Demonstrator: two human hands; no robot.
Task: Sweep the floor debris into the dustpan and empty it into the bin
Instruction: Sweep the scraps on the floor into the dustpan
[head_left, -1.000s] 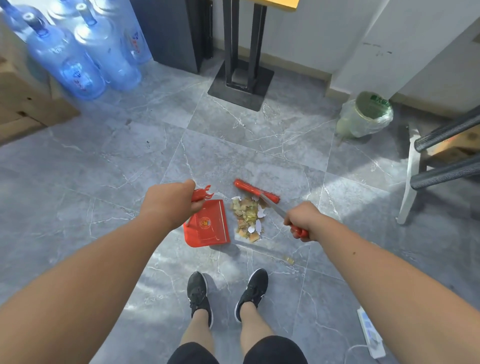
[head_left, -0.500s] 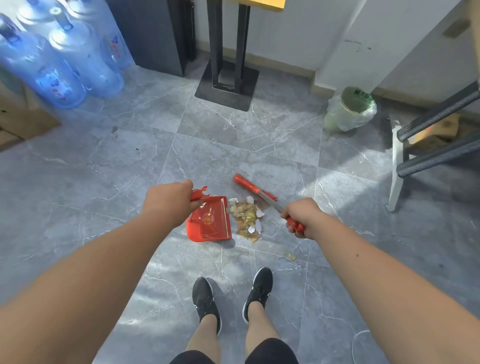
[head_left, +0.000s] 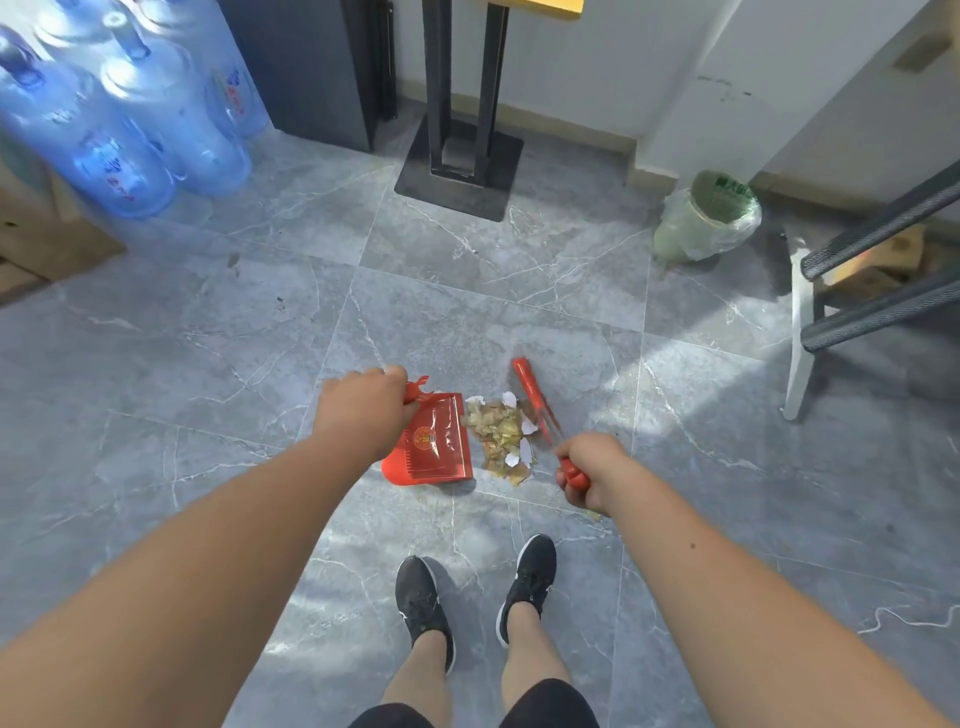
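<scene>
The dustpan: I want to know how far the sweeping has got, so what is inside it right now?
The dustpan tray shows only its red surface with a printed emblem. The debris lies on the floor beside its edge. The left hand covers the handle end.

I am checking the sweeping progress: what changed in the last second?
The brush swung from slanting to nearly upright beside the debris pile, closing on the red dustpan. Left hand and right hand kept their grips; nothing is in the pan yet.
</scene>
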